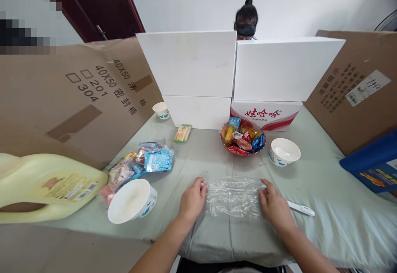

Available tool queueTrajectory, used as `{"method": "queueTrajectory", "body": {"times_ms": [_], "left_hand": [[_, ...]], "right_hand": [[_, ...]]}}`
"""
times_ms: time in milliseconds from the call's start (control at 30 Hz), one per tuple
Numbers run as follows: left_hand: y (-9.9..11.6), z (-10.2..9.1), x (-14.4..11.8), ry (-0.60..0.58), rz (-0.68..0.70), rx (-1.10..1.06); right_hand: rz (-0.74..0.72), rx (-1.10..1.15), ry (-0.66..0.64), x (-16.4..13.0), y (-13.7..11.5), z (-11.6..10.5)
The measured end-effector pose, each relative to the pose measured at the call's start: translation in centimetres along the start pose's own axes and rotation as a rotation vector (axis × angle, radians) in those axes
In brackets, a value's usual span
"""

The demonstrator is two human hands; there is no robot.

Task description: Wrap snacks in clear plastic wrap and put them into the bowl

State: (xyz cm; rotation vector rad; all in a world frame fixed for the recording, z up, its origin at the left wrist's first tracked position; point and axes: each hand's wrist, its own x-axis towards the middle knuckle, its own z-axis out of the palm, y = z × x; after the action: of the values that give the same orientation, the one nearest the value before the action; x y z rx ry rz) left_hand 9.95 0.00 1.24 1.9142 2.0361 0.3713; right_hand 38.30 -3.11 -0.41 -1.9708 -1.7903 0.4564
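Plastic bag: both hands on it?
Yes, the left hand grips one end of the plastic bag and the right hand the other.

Worktop [325, 207] covered by a pale green cloth. Centre, 6 o'clock: clear plastic bag [233, 197] lying flat, with a white pen-like tool [300, 209] just beside it at 3 o'clock. At 12 o'clock: red bowl of wrapped snacks [242, 139]; white bowl [284, 151] to its right. At 9 o'clock: tipped white bowl [132, 201], pile of snack packets [139, 165], yellow jug [46, 186] on its side. At 11 o'clock: small packet [182, 133], paper cup [161, 110].
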Motion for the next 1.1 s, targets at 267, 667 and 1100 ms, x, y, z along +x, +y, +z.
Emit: {"method": "queueTrajectory", "body": {"times_ms": [267, 667, 1100], "left_hand": [[0.0, 0.6, -0.4, 0.229, 0.159, 0.159], [3.3, 3.6, -1.1, -0.090, 0.690, 0.165], [-1.6, 4.0, -1.4, 0.070, 0.560, 0.299]], "right_hand": [[-0.094, -0.310, 0.058, -0.1, 0.0, 0.8], [-0.651, -0.344, -0.055, 0.8, -2.6, 2.5], [-0.510, -0.410, -0.090, 0.8, -1.2, 3.9]]}}
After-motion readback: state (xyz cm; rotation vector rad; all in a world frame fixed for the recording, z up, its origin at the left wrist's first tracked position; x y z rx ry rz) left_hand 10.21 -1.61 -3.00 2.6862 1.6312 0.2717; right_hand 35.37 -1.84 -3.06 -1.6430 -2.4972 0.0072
